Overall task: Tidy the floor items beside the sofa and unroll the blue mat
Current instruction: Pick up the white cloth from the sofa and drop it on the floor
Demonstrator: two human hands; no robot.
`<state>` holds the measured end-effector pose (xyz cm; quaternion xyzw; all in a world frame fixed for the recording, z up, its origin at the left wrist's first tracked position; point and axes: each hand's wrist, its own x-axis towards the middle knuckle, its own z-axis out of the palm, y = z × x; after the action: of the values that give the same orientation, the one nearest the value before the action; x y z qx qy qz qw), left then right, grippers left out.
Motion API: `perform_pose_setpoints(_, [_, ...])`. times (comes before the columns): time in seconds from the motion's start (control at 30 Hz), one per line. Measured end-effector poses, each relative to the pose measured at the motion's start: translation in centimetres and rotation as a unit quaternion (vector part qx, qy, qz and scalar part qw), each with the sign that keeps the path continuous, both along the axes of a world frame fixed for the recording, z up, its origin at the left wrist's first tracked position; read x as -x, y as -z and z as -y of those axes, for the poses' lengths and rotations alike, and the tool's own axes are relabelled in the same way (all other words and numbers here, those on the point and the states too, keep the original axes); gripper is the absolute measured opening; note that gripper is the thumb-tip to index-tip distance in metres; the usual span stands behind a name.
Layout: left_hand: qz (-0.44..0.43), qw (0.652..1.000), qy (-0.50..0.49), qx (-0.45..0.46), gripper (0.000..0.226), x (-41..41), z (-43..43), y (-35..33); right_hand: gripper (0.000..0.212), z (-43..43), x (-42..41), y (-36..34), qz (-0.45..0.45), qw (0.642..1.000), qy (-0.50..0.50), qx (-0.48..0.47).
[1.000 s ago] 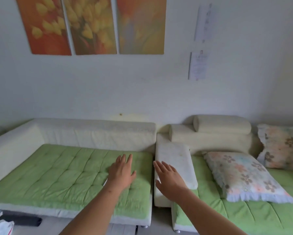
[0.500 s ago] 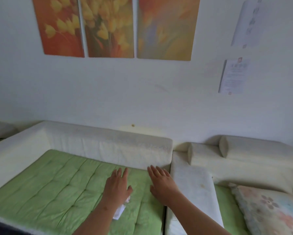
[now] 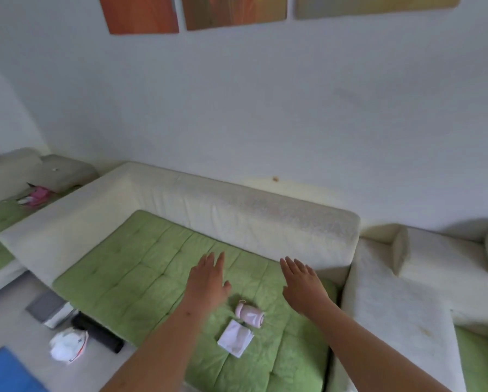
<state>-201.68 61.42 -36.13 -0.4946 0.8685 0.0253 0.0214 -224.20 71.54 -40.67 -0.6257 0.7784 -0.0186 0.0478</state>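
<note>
Both hands hover flat over the green sofa cushion (image 3: 129, 281). My left hand (image 3: 208, 281) is open with fingers spread, and my right hand (image 3: 302, 287) is open too; neither holds anything. Between and just below them on the cushion lie a small pink bottle (image 3: 249, 313) on its side and a white packet (image 3: 235, 337). On the floor at the lower left I see a corner of the blue mat (image 3: 6, 373), a crumpled white bag (image 3: 67, 346), a black rolled object (image 3: 97, 331) and a grey box (image 3: 48, 309).
The cream sofa backrest (image 3: 237, 213) runs behind the cushion, with a white armrest block (image 3: 392, 301) to the right. A second sofa at the far left carries pink items (image 3: 37, 195). Pictures (image 3: 231, 9) hang on the wall above.
The view has swung left and down, bringing the floor items and the blue mat into sight. Both hands moved left over the cushion; the pink bottle and white packet now show below them.
</note>
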Motion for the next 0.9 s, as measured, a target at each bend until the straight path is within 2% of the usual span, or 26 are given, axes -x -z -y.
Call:
perform_pose_setpoints(0.3, [0.047, 0.997, -0.034, -0.048, 0.079, -1.3, 9.4, 4.5, 0.071, 8.6, -0.9, 5.0, 0.041, 0.993, -0.016, -0.106])
perform_pose_setpoints(0.47, [0.080, 0.992, 0.003, -0.102, 0.076, -1.1, 16.0, 7.9, 0.071, 12.1, -1.9, 9.2, 0.118, 0.975, 0.042, -0.185])
perform_pose_setpoints(0.73, [0.095, 0.966, 0.116, -0.210, 0.072, 1.0, 27.3, 16.3, 0.065, 14.0, -7.3, 18.4, 0.227, 0.906, 0.230, -0.272])
perform_pose_setpoints(0.9, [0.144, 0.934, 0.153, -0.290, 0.069, -0.9, 30.0, 23.7, 0.061, 14.0, -11.7, 23.8, 0.301, 0.842, 0.340, -0.292])
